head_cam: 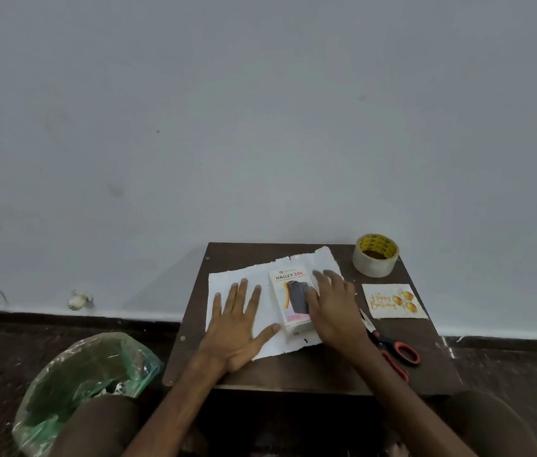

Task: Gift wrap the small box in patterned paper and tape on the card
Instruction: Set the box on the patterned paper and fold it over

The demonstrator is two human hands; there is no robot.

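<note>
A small white box (288, 291) printed "HALLEY 20K" lies flat on a sheet of paper (224, 285) whose white side faces up, in the middle of a small dark table (326, 374). My left hand (239, 324) rests palm down on the paper left of the box, fingers spread, thumb touching the box's near left corner. My right hand (333, 308) lies flat against the box's right side, over the paper's right part. A "Happy Birthday" card (392, 301) lies to the right. A roll of clear tape (375, 255) stands at the far right corner.
Red-handled scissors (392, 347) lie on the table right of my right forearm. A bin with a green plastic liner (85, 380) stands on the floor to the left. A grey wall rises just behind the table. My knees show at the bottom.
</note>
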